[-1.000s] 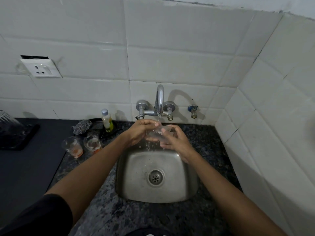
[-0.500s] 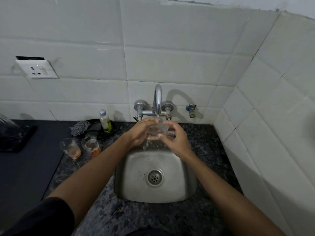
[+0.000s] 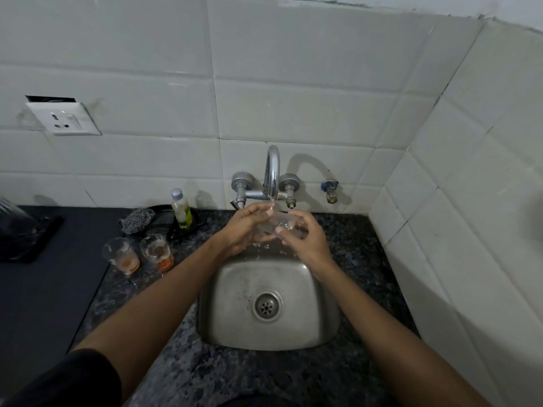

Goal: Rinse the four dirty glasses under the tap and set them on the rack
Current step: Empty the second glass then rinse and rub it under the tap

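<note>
A clear glass (image 3: pixel 277 223) lies tilted between both hands under the chrome tap (image 3: pixel 271 171), and a thin stream of water runs onto it. My left hand (image 3: pixel 245 230) grips it from the left and my right hand (image 3: pixel 305 239) from the right, over the back of the steel sink (image 3: pixel 317 324). Two dirty glasses with orange residue stand upright on the counter to the left, one (image 3: pixel 122 255) beside the other (image 3: pixel 157 252). A dark rack (image 3: pixel 23 239) sits at the far left edge with a clear glass item (image 3: pixel 10 212) on it.
A small bottle with yellow-green liquid (image 3: pixel 182 208) and a grey scrubber (image 3: pixel 138 220) sit by a black dish behind the dirty glasses. A black cooktop surface (image 3: pixel 44 304) covers the left. White tiled walls close in behind and on the right; a socket (image 3: pixel 63 118) is on the wall.
Both hands stay on the glass under the running tap and have shifted only slightly around it. The camera view has drifted a little.
</note>
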Demonstrator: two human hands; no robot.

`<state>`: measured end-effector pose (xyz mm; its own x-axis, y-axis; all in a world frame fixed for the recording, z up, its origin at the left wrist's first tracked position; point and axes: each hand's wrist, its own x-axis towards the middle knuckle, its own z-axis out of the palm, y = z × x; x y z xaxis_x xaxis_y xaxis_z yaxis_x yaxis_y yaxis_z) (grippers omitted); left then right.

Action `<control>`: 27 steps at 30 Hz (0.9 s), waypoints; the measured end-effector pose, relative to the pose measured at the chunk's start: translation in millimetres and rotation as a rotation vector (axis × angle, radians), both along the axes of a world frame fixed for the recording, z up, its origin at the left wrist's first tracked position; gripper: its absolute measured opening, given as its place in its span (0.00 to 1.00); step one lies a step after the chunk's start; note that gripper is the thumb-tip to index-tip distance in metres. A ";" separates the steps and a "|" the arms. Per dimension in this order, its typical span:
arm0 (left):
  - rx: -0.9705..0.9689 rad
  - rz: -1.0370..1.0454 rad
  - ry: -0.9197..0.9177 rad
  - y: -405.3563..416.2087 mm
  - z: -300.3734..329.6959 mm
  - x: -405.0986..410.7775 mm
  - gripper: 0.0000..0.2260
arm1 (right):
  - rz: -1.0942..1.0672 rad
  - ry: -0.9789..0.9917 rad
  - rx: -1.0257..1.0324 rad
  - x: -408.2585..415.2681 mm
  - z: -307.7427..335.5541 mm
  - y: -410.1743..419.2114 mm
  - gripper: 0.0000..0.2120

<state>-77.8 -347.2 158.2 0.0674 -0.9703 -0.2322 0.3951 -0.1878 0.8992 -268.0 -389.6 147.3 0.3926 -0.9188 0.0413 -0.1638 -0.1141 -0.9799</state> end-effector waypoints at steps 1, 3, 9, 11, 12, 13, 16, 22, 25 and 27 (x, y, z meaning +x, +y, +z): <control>0.033 0.016 -0.016 -1.7 -0.4 0.5 0.13 | 0.024 0.048 -0.143 -1.0 -4.0 0.2 0.23; 0.048 0.050 -0.110 -3.0 -0.7 1.1 0.12 | 0.034 0.104 -0.297 -1.3 -8.0 1.0 0.25; -0.319 -0.055 -0.842 3.8 -8.6 7.6 0.14 | -0.026 0.066 -0.042 -1.3 -7.2 3.3 0.25; -0.426 -0.128 -0.984 5.6 -12.6 14.6 0.17 | -0.026 0.098 -0.094 -1.1 -8.5 2.4 0.25; -0.479 -0.159 -1.070 7.5 -13.6 16.2 0.21 | -0.023 0.111 -0.123 -0.3 -8.2 2.9 0.25; -0.530 -0.174 -1.154 8.4 -15.9 17.0 0.25 | -0.025 0.122 -0.139 0.5 -7.4 3.1 0.25; -0.596 -0.110 -1.281 8.0 -22.5 13.6 0.29 | -0.020 0.133 -0.178 5.1 0.0 3.4 0.26; -0.477 0.070 -1.119 8.8 -29.2 -0.9 0.23 | 0.099 0.328 -0.414 15.1 10.1 -1.4 0.36; -0.390 0.119 -1.005 7.8 -33.6 -4.0 0.22 | 0.170 0.462 -0.730 13.7 15.4 -7.4 0.26; -0.377 0.139 -0.966 6.4 -37.3 -3.9 0.22 | 0.256 0.523 -0.989 10.7 22.7 -12.4 0.14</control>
<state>-81.6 -340.8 120.9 0.1799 -0.9380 0.2964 -0.5262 0.1628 0.8347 -257.3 -402.0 169.9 0.7450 -0.4657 0.4775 -0.3855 -0.8849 -0.2614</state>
